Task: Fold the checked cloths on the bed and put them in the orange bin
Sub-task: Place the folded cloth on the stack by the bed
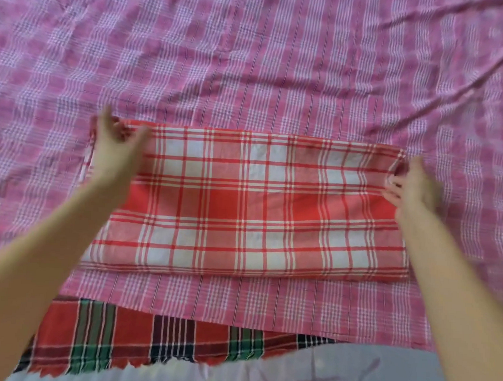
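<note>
A red-and-white checked cloth [243, 204] lies folded into a wide, doubled rectangle on the pink checked bedsheet [280, 60], with layered edges along its near side. The left hand [113, 142], blurred, curls its fingers round the far left corner. The right hand [413, 184] pinches the bunched far right corner. A red, green and black checked cloth [120, 343] lies at the near edge, partly under the sheet.
</note>
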